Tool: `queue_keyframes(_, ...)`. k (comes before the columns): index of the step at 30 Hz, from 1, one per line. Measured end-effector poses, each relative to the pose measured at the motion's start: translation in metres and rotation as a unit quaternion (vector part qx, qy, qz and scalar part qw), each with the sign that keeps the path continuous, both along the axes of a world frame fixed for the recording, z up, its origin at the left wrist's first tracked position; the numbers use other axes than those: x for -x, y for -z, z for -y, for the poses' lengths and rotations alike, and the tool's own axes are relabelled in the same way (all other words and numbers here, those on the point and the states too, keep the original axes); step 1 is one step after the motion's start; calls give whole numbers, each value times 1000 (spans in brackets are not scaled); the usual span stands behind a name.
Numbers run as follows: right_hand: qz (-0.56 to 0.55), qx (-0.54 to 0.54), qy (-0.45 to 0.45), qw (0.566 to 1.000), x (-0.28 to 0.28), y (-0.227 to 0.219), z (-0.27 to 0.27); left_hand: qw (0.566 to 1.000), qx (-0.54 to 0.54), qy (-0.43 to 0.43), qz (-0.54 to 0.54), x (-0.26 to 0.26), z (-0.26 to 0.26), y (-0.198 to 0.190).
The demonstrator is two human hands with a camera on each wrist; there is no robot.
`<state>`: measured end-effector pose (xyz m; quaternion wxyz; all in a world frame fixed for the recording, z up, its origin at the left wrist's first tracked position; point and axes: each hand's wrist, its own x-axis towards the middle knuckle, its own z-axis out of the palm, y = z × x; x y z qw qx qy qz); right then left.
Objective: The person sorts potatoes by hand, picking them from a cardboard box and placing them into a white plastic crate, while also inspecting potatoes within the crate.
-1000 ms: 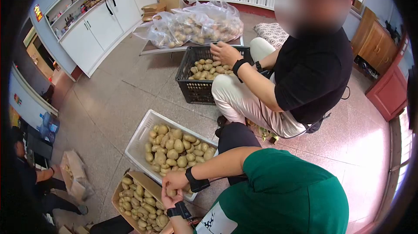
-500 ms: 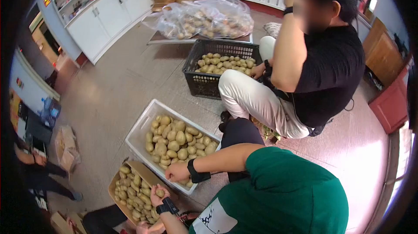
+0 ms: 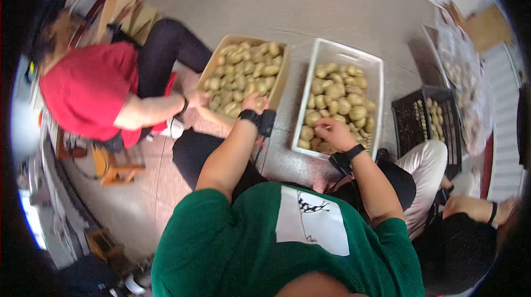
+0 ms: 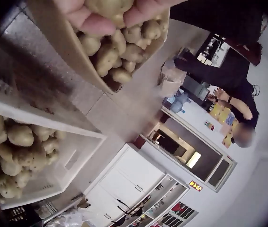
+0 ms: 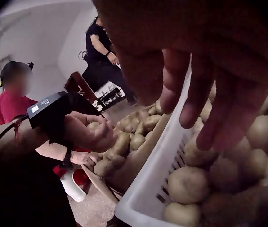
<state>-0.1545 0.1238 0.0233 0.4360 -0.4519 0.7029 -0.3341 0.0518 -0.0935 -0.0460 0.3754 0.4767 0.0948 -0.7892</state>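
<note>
In the head view, my left hand (image 3: 253, 103) is over the near side of a cardboard box (image 3: 283, 73) full of potatoes. The left wrist view shows its thumb and fingers (image 4: 93, 23) around one potato (image 4: 109, 5), above the box. My right hand (image 3: 334, 133) hovers at the near part of a white plastic crate (image 3: 378, 92) of potatoes, fingers bent in the head view. From the right wrist view, that hand (image 5: 195, 56) has loosely hanging fingers over the crate's potatoes (image 5: 188, 185), and no held thing is visible.
A person in a red shirt (image 3: 91, 89) sits at the left, one hand by the box. A black crate (image 3: 409, 125) with potatoes stands right of the white crate, beside plastic bags (image 3: 470, 87) of potatoes. Another person's pale-trousered leg (image 3: 426, 161) is near it.
The head view has swung round, bringing the person in red into sight. My hands, together around a potato a second ago, are apart; the left still has a potato.
</note>
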Motion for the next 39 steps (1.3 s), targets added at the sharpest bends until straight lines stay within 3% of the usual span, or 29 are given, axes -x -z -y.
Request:
queue_keyframes(3,-20,-25,-25,999,0,-7,0,994,-1,-79,81,5,4,-10)
queue_keyframes(6,-6,-32,-19,999,-2,-7,1,991,42,-113,56,-8,8,2)
queue_keyframes(7,-4,-29,-14,999,-2,-6,2,987,83,-91,101,-10,9,8)
queue_keyframes(8,-3,-25,-7,1000,-2,-6,2,951,177,30,253,-14,9,13)
queue_keyframes(9,-3,-25,-10,1000,0,-4,1,809,260,215,482,-19,8,11)
queue_keyframes(10,-20,-11,-24,999,2,1,1,649,285,340,618,-21,5,1)
queue_keyframes(11,-38,3,-39,999,4,7,0,534,288,397,689,-22,3,-8)
queue_keyframes(13,-35,0,-30,999,6,18,0,492,281,411,714,-24,3,-13)
queue_keyframes(17,-62,8,-28,998,6,15,-3,497,301,376,722,-31,6,-6)
queue_keyframes(20,-56,14,-15,998,3,10,-5,515,316,322,728,-54,39,63)
queue_keyframes(22,-34,12,-8,999,-1,-5,-6,526,330,291,728,-52,51,88)
queue_keyframes(23,-11,8,-9,1000,-2,-10,-7,527,278,435,675,-33,12,-22)
queue_keyframes(26,-65,-4,-13,998,4,0,-8,494,269,460,687,-33,18,-16)
queue_keyframes(32,-61,-7,17,998,5,2,-9,492,324,474,654,-21,-10,-41)
queue_keyframes(34,-104,-11,5,994,7,-6,-10,394,433,463,666,-12,-19,-40)
queue_keyframes(35,-139,-7,-10,990,13,5,-10,386,465,461,650,-9,-22,-35)
queue_keyframes(36,-115,24,29,993,16,12,-12,405,490,461,619,-7,-24,-26)
queue_keyframes(37,-182,27,36,982,16,6,-14,512,489,438,554,-2,-21,-11)
queue_keyframes(39,-246,24,52,968,16,1,-16,810,428,278,291,12,-23,20)
